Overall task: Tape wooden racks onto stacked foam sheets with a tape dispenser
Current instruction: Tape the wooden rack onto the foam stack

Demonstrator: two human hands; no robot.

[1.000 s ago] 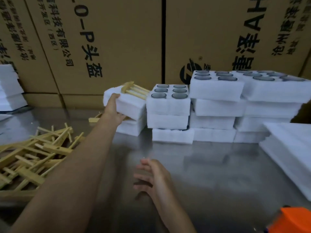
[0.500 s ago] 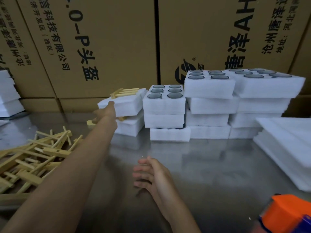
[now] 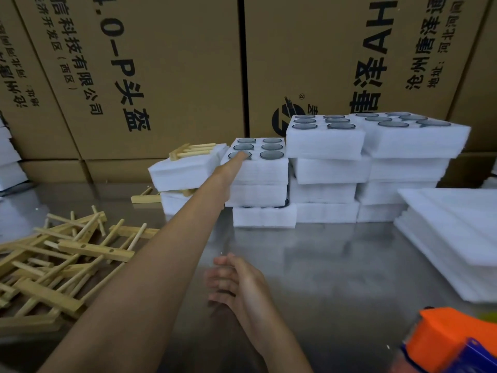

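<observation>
My left hand reaches far across the metal table and rests on the top of a white foam block with round holes; its fingers lie straight. Left of it sits a foam stack with a wooden rack on top. My right hand hovers low over the table with relaxed fingers, holding nothing. An orange and blue tape dispenser lies at the bottom right. A pile of loose wooden racks covers the left side.
More stacked foam blocks with holes stand at the back. Flat foam sheets are piled at the right. Large cardboard boxes form a wall behind. Another foam stack sits at the far left edge.
My left hand let go of the foam stack with the rack, which now sits flat, and moved right onto the holed foam block. My right hand stayed in place.
</observation>
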